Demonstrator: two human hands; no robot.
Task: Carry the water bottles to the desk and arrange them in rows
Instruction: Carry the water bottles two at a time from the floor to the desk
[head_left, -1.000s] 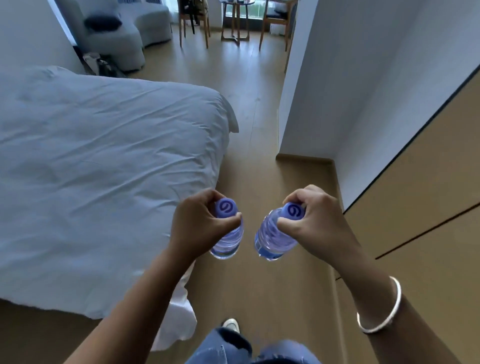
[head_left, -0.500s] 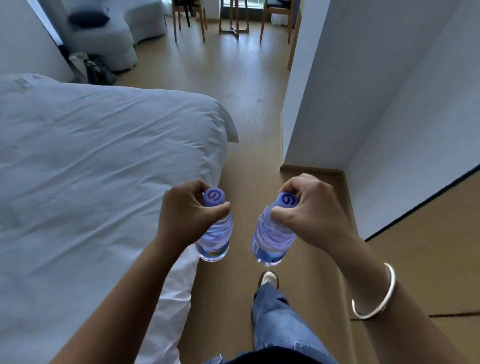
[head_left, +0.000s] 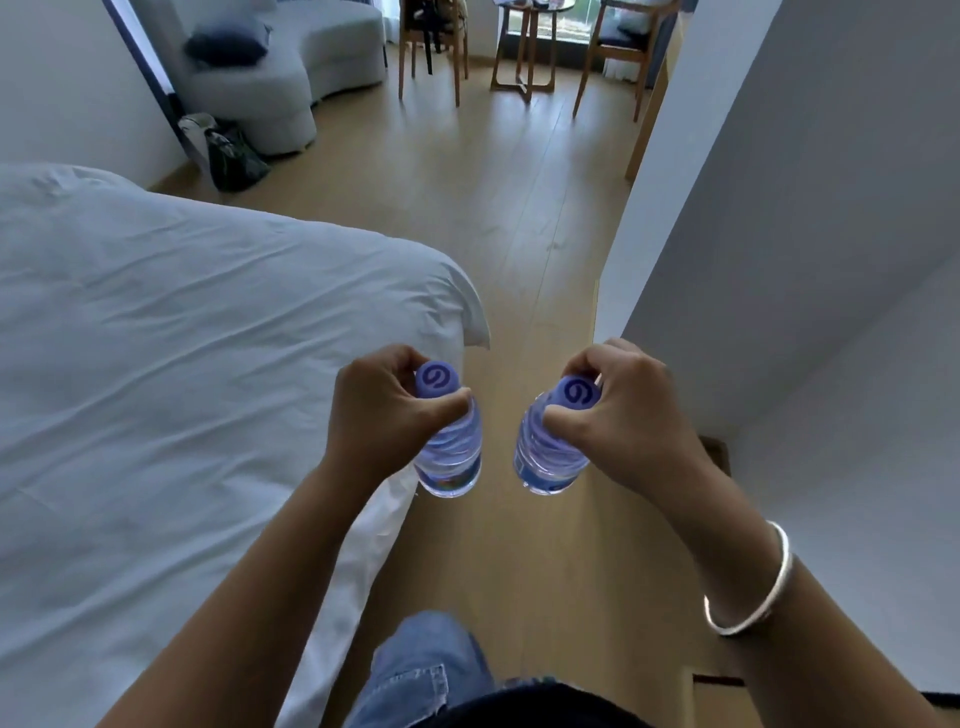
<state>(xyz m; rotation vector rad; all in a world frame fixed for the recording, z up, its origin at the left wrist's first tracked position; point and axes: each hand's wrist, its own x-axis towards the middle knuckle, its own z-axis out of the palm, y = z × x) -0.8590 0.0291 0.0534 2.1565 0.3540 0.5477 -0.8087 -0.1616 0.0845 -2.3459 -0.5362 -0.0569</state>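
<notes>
Clear plastic, purple caps: two water bottles, both carried in the air over the wood floor (head_left: 519, 218), w/ caps up toward the camera. Left hand (head_left: 384, 415) curled round the neck of the left bottle (head_left: 452, 457), thumb across just below the cap. Right hand (head_left: 623, 415) grips the right bottle (head_left: 545, 462) the same way, fingers over the cap edge, thumb on the shoulder. Bottles near each other, not touching. Silver bangle (head_left: 753, 587) on the right forearm. Bed (head_left: 182, 364) w/ white sheet to the left; its corner just beside the left hand. Pale wall (head_left: 779, 208) to the right. Far end of rm: grey sofa (head_left: 280, 67), wooden chairs (head_left: 431, 47) and a small table (head_left: 524, 57). Denim-clad leg (head_left: 421, 670) at bottom edge.
</notes>
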